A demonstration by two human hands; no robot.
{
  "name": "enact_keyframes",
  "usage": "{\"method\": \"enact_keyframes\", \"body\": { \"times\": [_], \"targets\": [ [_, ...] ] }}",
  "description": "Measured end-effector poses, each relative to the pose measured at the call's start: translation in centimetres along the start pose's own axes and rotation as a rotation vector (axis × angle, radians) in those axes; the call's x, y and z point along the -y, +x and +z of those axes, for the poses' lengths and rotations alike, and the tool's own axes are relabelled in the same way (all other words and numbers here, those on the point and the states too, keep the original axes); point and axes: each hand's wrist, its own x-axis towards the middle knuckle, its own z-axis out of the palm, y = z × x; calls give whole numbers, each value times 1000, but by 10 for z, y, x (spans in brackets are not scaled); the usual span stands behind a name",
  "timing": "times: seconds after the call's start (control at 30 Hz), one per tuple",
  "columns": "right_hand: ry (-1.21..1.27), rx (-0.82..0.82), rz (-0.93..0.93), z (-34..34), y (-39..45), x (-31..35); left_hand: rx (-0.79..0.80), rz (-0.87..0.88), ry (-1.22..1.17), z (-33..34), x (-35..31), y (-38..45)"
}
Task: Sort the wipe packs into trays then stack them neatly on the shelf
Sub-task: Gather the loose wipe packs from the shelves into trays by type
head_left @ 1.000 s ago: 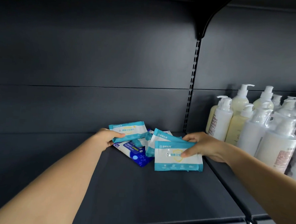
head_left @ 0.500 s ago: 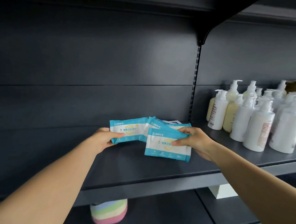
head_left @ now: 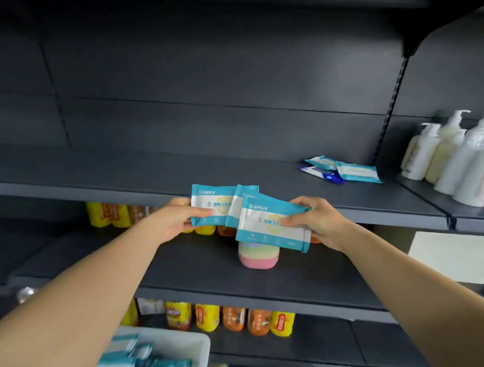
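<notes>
Your left hand [head_left: 176, 222] pinches one teal pack [head_left: 209, 207] by its edge; your right hand [head_left: 318, 220] grips the front pack [head_left: 272, 227], thumb on its face. They're fanned so you can likely drop them into the tray [head_left: 186, 341] below. Three more packs [head_left: 340, 171] lie on the shelf [head_left: 150, 175].

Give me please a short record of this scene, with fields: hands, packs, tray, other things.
left hand: grips one teal pack by its left edge
right hand: grips front teal pack; a third pack overlaps between
shelf packs: a few left lying on the upper shelf
tray: white, below, holds teal packs
other: pump bottles at right; pastel striped item on middle shelf
</notes>
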Motion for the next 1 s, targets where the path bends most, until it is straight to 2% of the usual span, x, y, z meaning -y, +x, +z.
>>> {"method": "enact_keyframes", "body": {
  "times": [0.27,0.43,0.63,0.8,1.0],
  "targets": [
    [91,67,111,134,-29,-47,-120,-145,-44,-100,83,-82],
    [104,76,203,217,-18,-92,-152,-253,-39,-164,143,-90],
    [269,9,389,310,-11,-164,-116,-393,-24,-237,234,-73],
    [292,6,559,362,-8,-225,-101,-522,-19,-268,312,-62],
    [363,28,677,386,-5,-294,-168,-649,24,-291,393,-35]
  ]
}}
